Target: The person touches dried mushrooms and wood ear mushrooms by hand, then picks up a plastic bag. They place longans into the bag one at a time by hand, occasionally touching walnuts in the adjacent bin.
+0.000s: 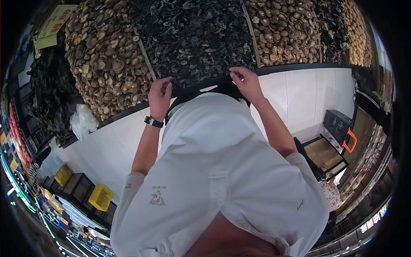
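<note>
Dried black fungus (197,38) fills the wide bin straight in front of me. My left hand (160,97), with a dark-banded watch (153,122) at the wrist, is over the bin's front left corner, fingers curled in towards the thumb. To the right, my right hand (247,84) hovers at the front edge of the same bin, its thumb and forefinger bent close together. I cannot make out whether either hand pinches a small dark piece. Dried shiitake mushrooms (107,55) lie in the bin beside my left hand.
More dried mushrooms (287,32) fill a bin on the right. A price sign (57,25) and a clear plastic bag (83,121) are at left. Yellow baskets (100,198) stand on a rack behind left. A dark basket with an orange handle (350,141) is at right.
</note>
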### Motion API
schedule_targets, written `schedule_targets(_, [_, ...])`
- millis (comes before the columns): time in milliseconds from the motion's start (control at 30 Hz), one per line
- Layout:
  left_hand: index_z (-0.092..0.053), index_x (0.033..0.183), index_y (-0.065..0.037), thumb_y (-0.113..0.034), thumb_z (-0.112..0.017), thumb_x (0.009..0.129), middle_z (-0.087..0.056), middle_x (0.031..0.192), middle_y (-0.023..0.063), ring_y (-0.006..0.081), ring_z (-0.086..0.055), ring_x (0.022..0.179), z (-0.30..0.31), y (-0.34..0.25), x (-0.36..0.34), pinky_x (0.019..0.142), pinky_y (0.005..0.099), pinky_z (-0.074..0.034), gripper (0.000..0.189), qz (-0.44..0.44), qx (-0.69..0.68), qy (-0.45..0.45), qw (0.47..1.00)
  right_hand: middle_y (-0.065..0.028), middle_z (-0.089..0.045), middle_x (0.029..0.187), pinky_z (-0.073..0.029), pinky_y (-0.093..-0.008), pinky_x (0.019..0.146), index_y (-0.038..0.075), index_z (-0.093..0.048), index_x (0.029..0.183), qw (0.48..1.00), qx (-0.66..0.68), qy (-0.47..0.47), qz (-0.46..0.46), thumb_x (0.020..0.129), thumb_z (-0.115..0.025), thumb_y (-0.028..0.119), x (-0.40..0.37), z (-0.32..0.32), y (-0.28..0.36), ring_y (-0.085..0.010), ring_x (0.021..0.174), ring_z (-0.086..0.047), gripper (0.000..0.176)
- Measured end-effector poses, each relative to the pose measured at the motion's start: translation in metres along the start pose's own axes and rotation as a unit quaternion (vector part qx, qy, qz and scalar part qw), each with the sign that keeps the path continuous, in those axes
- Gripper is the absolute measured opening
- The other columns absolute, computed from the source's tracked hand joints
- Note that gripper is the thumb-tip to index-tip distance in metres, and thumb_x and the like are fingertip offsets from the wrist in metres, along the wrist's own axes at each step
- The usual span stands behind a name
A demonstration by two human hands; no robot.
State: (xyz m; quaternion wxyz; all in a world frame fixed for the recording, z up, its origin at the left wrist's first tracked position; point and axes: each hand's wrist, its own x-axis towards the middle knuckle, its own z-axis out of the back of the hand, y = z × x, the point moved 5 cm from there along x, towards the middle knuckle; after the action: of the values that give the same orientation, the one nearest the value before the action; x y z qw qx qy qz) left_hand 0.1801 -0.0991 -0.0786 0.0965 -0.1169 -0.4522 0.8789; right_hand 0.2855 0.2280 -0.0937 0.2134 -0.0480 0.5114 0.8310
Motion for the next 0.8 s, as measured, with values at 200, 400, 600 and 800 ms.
schedule_targets(200, [-0.073,0.100,-0.004,-0.011,-0.076,0.092,-0.070,0.091,0.0095,0.0223,-0.070,0.075,-0.004,0.002,-0.005,0.069,0.0334,-0.056,0.012,-0.007,0.042,0.074,0.996,-0.0104,-0.076,0.105,-0.057,-0.0361,0.080,0.008,-0.074,0.115,0.999,-0.036,0.019,0.000,0.096,-0.071,0.018,-0.006,-0.005,0.005,-0.0264,0.088,-0.072,0.022])
schedule_targets(400, [-0.072,0.095,-0.007,-0.021,-0.078,0.090,-0.070,0.091,0.0086,0.0276,-0.071,0.079,-0.027,-0.003,-0.002,0.070,0.0376,-0.057,0.016,-0.072,0.116,0.244,0.960,-0.0080,-0.074,0.102,-0.056,-0.0374,0.080,0.008,-0.074,0.104,0.988,-0.144,0.046,0.022,0.095,-0.071,0.017,-0.019,0.002,-0.003,-0.0281,0.093,-0.072,0.014])
schedule_targets(600, [-0.071,0.097,-0.007,-0.022,-0.073,0.092,-0.070,0.094,0.0103,0.0309,-0.070,0.087,-0.041,-0.006,0.001,0.077,0.0421,-0.056,0.015,-0.078,0.130,0.278,0.948,-0.0076,-0.070,0.097,-0.056,-0.0399,0.079,0.009,-0.073,0.098,0.984,-0.159,0.029,0.074,0.093,-0.071,0.016,-0.015,0.004,-0.004,-0.0293,0.093,-0.069,0.009])
schedule_targets(800, [-0.070,0.097,-0.006,-0.018,-0.070,0.093,-0.070,0.095,0.0121,0.0338,-0.068,0.093,-0.044,-0.009,0.005,0.080,0.0446,-0.056,0.013,-0.108,0.159,0.273,0.943,-0.0070,-0.069,0.097,-0.056,-0.0409,0.082,0.009,-0.074,0.098,0.976,-0.183,0.011,0.119,0.091,-0.072,0.017,-0.005,0.000,-0.001,-0.0296,0.096,-0.068,0.011])
